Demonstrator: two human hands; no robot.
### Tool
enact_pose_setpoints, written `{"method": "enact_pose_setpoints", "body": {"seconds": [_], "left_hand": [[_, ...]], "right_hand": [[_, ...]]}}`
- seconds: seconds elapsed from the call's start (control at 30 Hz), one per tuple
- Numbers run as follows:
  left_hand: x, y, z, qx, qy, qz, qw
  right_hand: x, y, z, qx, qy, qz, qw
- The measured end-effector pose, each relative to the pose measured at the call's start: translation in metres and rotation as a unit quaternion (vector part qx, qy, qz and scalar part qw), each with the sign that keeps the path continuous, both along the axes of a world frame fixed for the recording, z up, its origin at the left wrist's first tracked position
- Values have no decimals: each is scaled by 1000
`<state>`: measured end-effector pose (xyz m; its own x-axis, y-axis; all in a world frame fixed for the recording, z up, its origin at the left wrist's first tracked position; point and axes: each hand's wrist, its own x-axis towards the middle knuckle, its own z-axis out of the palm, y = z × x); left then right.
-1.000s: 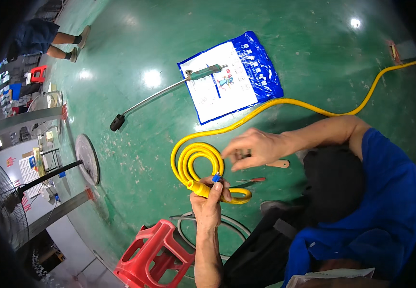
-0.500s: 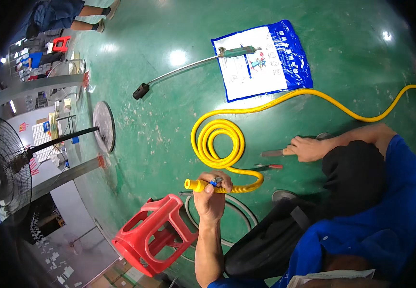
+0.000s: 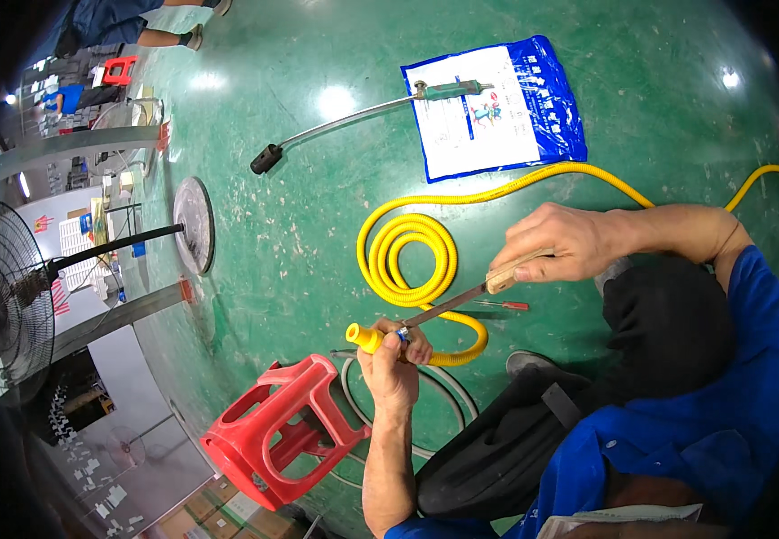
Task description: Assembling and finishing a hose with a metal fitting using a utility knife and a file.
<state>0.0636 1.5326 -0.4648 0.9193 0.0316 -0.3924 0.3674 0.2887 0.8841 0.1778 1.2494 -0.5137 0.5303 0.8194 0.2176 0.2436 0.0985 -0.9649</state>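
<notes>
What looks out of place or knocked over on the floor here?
The red plastic stool lies tipped on its side on the green floor, just left of the left hand gripping the yellow hose. Nothing looks spilled.

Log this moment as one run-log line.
left hand: grips yellow hose end | right hand: holds wooden-handled tool, tip at hose end | floor: red stool, blue-white bag, metal wand

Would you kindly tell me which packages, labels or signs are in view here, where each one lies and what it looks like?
Plastic package: flat on the green floor at the upper middle, rectangular, blue border with a white printed panel; the green handle of a metal spray wand rests on its top edge.
Cardboard boxes: bottom left, behind the red stool, brown; any labels too small to tell.
Papers: far left by the fan, white; blurred.
</notes>
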Motion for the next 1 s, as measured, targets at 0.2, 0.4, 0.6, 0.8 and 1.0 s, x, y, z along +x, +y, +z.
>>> {"method": "enact_pose_setpoints", "body": {"seconds": [0.2, 0.4, 0.6, 0.8, 1.0], "left_hand": [[-2, 1, -3, -67, 24, 44, 996], [-1, -2, -4, -78, 35, 57, 995], [0, -3, -4, -79, 42, 60, 994], [-2, -1, -4, -69, 34, 53, 996], [2, -8, 6, 36, 5, 7, 999]], "right_hand": [[-4, -4, 1, -2, -33, -25, 999], [-3, -2, -4, 22, -54, -55, 997], [-5, 0, -8, 30, -61, -67, 995], [-5, -1, -6, 20, -70, -69, 995], [-4, -1, 9, -74, 161, -34, 984]]}}
